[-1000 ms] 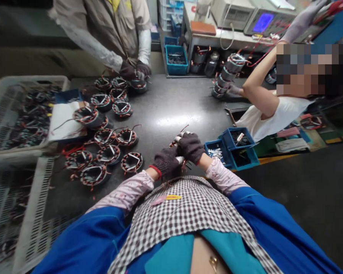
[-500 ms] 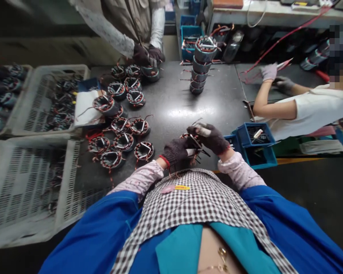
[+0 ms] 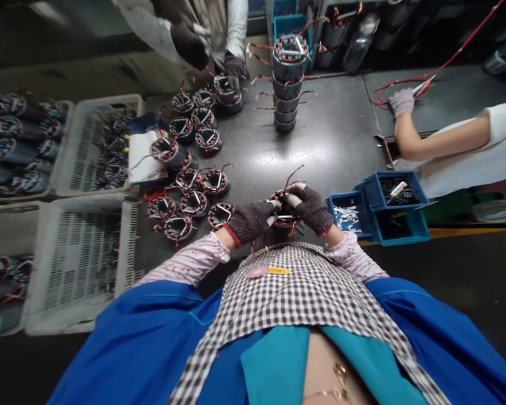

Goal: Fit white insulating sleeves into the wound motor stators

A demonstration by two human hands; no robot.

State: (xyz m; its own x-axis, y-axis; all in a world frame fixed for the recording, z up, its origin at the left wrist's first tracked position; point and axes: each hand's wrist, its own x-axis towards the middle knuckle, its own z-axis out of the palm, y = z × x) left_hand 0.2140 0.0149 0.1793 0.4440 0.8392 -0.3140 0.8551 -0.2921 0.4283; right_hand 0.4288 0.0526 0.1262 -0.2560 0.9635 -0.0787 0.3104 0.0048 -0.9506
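Observation:
A ring-shaped wound part (image 3: 285, 220) with copper wires stands at the table's near edge, in front of the checked apron. My left hand (image 3: 255, 218), in a dark glove with pale fingertips, is closed against its left rim. On the right rim lies my right hand (image 3: 312, 207), gloved alike, fingers bent onto the wires at the top. One loose wire sticks up behind the fingers. To the left, several similar wound parts (image 3: 194, 203) stand on the dark table (image 3: 253, 169). The hands hide much of the part's top.
A tall stack of wound parts (image 3: 287, 90) stands at the back. Blue bins (image 3: 349, 216) sit at right, white crates (image 3: 84, 253) at left. A co-worker's gloved hands (image 3: 235, 67) are behind; another person's hand (image 3: 402, 102) is right.
The view has shifted. My hands have settled lower around the part's rim, and the dark strips between them show less. The co-worker behind has lifted one hand off the part there.

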